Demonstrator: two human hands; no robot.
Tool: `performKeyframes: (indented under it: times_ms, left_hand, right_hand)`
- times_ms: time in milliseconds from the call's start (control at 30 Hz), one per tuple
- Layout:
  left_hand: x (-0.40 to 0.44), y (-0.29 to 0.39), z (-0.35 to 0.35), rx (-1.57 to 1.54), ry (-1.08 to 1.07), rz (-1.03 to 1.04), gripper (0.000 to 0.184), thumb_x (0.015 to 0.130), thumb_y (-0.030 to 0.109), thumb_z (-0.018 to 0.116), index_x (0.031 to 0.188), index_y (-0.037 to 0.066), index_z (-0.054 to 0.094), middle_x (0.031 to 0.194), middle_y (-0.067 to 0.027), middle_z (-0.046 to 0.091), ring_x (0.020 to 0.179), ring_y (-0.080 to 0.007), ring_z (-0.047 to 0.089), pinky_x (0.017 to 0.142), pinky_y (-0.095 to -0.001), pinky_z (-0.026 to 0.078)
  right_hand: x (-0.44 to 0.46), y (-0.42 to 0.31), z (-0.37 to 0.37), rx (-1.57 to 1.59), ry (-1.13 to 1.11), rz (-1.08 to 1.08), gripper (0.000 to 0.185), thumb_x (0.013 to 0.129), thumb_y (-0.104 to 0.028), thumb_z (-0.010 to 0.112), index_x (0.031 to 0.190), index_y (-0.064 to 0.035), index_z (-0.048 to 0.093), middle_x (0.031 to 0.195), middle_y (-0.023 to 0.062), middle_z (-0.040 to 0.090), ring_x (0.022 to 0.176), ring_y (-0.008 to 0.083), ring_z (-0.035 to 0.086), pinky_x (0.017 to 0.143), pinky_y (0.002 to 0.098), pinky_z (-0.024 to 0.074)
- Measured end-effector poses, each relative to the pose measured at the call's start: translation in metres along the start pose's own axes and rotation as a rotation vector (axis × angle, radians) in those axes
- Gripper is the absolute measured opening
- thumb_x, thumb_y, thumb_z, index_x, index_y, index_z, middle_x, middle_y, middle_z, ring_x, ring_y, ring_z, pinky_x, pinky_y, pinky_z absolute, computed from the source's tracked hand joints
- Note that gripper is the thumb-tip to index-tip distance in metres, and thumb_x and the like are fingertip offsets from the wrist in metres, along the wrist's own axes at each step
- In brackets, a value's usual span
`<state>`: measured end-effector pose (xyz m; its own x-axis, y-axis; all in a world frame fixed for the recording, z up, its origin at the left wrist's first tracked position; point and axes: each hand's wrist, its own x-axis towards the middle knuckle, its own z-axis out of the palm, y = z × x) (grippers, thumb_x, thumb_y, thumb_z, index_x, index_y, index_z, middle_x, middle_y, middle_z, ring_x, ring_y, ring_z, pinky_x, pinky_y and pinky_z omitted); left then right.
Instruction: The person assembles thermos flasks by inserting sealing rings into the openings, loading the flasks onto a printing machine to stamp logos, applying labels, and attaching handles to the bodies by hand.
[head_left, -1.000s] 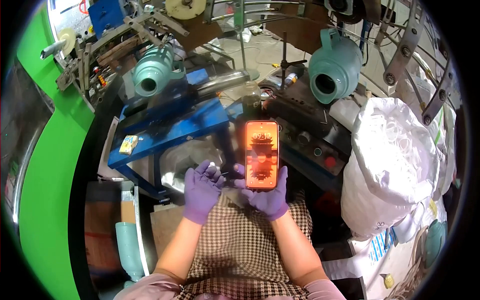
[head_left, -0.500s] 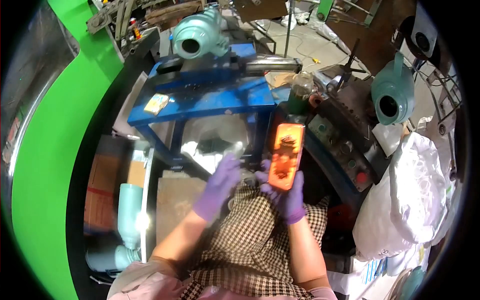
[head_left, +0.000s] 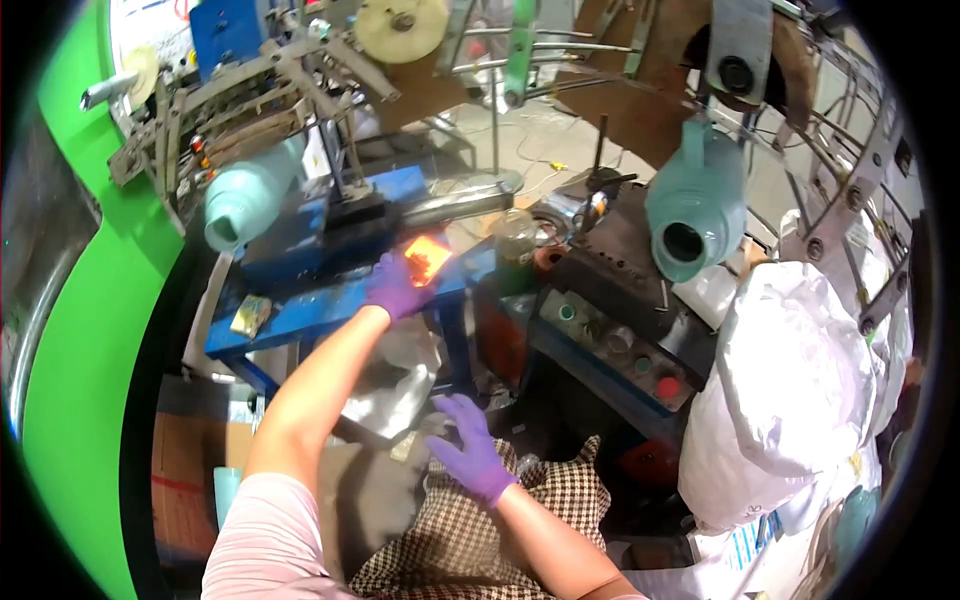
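Observation:
My left hand [head_left: 395,287], in a purple glove, is stretched out over the blue bench [head_left: 330,310] and grips a phone [head_left: 427,260] with a glowing orange screen. The phone is smeared by motion and tilted. Nearer my body, my right hand [head_left: 468,450], also gloved in purple, hangs above the checked apron [head_left: 470,540] with its fingers spread and nothing in it. A small yellowish packet [head_left: 251,315] lies on the bench to the left of my left hand.
Pale green jug-shaped parts sit at the left [head_left: 245,205] and right [head_left: 697,205] on machinery. A control box [head_left: 610,345] with a red button stands right of centre, beside a white sack [head_left: 780,400]. A glass jar [head_left: 515,245] stands behind the box. Metal arms hang overhead.
The phone has passed from my right hand to my left hand, which has moved forward and left over the bench. My right hand has moved down and left, fingers spread. The view has shifted.

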<state>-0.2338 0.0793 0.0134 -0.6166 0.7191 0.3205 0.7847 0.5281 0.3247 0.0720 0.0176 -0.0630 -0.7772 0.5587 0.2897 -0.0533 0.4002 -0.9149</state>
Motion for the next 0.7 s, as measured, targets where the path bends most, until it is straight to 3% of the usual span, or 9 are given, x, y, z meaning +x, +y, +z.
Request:
performKeyframes:
  times_ms: [100, 200, 300, 333, 433, 500, 567, 633, 700]
  left_hand:
    - [0.041, -0.018, 0.019, -0.147, -0.068, 0.064, 0.052, 0.08, 0.041, 0.076, 0.115, 0.003, 0.069, 0.111, -0.0242, 0.072, 0.104, -0.042, 0.069, 0.089, -0.0469, 0.056]
    - [0.054, -0.019, 0.031, 0.236, -0.186, -0.009, 0.043, 0.088, 0.038, 0.065, 0.116, 0.007, 0.07, 0.115, -0.0226, 0.071, 0.105, -0.0405, 0.07, 0.089, -0.0479, 0.056]
    - [0.037, -0.011, 0.027, 0.264, 0.008, -0.034, 0.039, 0.09, 0.04, 0.062, 0.112, 0.011, 0.074, 0.116, -0.0191, 0.072, 0.104, -0.0396, 0.07, 0.089, -0.0488, 0.055]
    - [0.034, -0.025, 0.04, 0.235, 0.171, 0.053, 0.039, 0.086, 0.036, 0.066, 0.113, 0.009, 0.072, 0.117, -0.0185, 0.07, 0.103, -0.0394, 0.069, 0.093, -0.0475, 0.054]
    - [0.005, -0.001, 0.005, 0.112, 0.159, 0.2, 0.043, 0.079, 0.034, 0.074, 0.113, 0.008, 0.07, 0.122, -0.0186, 0.065, 0.115, -0.0387, 0.062, 0.104, -0.0487, 0.047]
    - [-0.026, 0.006, -0.047, 0.401, 0.289, 0.491, 0.063, 0.069, 0.035, 0.082, 0.125, 0.013, 0.066, 0.14, -0.0184, 0.056, 0.135, -0.0397, 0.048, 0.117, -0.0539, 0.035]
    - [-0.034, 0.001, -0.116, 0.599, 0.358, 0.461, 0.084, 0.065, 0.037, 0.085, 0.141, 0.016, 0.055, 0.153, -0.0153, 0.045, 0.145, -0.0386, 0.037, 0.123, -0.0602, 0.021]
    - [-0.04, 0.01, -0.195, 0.722, 0.283, 0.052, 0.094, 0.071, 0.037, 0.083, 0.154, 0.022, 0.041, 0.164, -0.0133, 0.033, 0.153, -0.0371, 0.026, 0.124, -0.0619, 0.016]
    - [0.001, -0.085, -0.219, 1.057, 0.403, -0.066, 0.091, 0.075, 0.036, 0.079, 0.157, 0.029, 0.038, 0.17, -0.0123, 0.022, 0.156, -0.0414, 0.016, 0.121, -0.0693, 0.008]
  right_hand:
    - [0.003, -0.001, -0.009, 0.194, -0.06, 0.155, 0.059, 0.091, -0.023, 0.073, 0.143, -0.0078, 0.051, 0.146, 0.0182, 0.044, 0.128, 0.031, 0.051, 0.104, 0.0375, 0.047]
    - [-0.001, 0.013, -0.001, 0.108, -0.045, 0.094, 0.056, 0.091, -0.021, 0.071, 0.142, -0.0085, 0.051, 0.145, 0.0173, 0.045, 0.12, 0.0293, 0.056, 0.099, 0.0351, 0.0499]
    - [-0.003, 0.003, -0.007, 0.144, -0.074, 0.119, 0.056, 0.091, -0.021, 0.07, 0.143, -0.0086, 0.051, 0.144, 0.0172, 0.047, 0.121, 0.0299, 0.056, 0.096, 0.0358, 0.0516]
    - [-0.004, 0.002, -0.006, 0.14, -0.016, 0.084, 0.053, 0.092, -0.02, 0.069, 0.141, -0.0068, 0.054, 0.136, 0.0174, 0.054, 0.116, 0.0294, 0.06, 0.095, 0.0367, 0.052]
    - [0.001, 0.008, -0.017, 0.236, 0.026, 0.02, 0.05, 0.093, -0.019, 0.067, 0.139, -0.0046, 0.056, 0.125, 0.0174, 0.062, 0.108, 0.0303, 0.064, 0.094, 0.0371, 0.0518]
    - [-0.004, 0.001, -0.029, 0.202, 0.113, 0.001, 0.047, 0.094, -0.019, 0.067, 0.138, -0.0061, 0.059, 0.117, 0.0174, 0.066, 0.104, 0.0305, 0.067, 0.093, 0.0372, 0.052]
    - [-0.011, 0.011, -0.036, 0.176, 0.136, 0.015, 0.046, 0.094, -0.019, 0.067, 0.138, -0.0075, 0.059, 0.118, 0.0173, 0.066, 0.105, 0.0305, 0.067, 0.094, 0.0373, 0.0521]
    - [-0.018, 0.022, -0.04, 0.157, 0.172, 0.028, 0.046, 0.094, -0.02, 0.067, 0.138, -0.009, 0.059, 0.119, 0.0172, 0.066, 0.106, 0.0306, 0.067, 0.095, 0.0374, 0.0522]
    - [-0.025, 0.023, -0.047, 0.141, 0.21, 0.04, 0.045, 0.094, -0.02, 0.066, 0.138, -0.0104, 0.06, 0.12, 0.0171, 0.067, 0.107, 0.0306, 0.067, 0.095, 0.0375, 0.0522]
